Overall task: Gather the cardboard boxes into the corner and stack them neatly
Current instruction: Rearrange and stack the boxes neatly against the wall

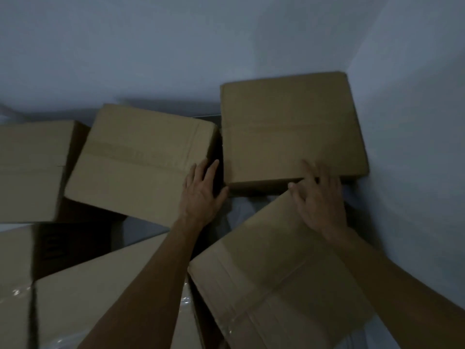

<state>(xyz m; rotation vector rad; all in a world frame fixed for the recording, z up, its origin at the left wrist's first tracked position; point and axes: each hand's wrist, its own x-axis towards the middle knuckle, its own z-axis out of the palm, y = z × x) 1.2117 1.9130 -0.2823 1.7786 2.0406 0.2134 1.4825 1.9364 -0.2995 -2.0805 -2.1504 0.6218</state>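
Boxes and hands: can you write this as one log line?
left hand: flat beside middle box | right hand: on corner box edge | stacking: unfinished

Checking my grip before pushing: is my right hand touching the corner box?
Touching. The head view shows the right hand with fingers laid over the near edge of the corner box.

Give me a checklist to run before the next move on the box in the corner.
1. Corner box against both walls: ok.
2. Left hand on its left side: cannot tell, it sits in the gap beside the middle box.
3. Right hand on its near edge: ok, fingers spread.
4. Near box out of the way: not ok, it leans under the right hand.
5. Box flaps taped: ok.
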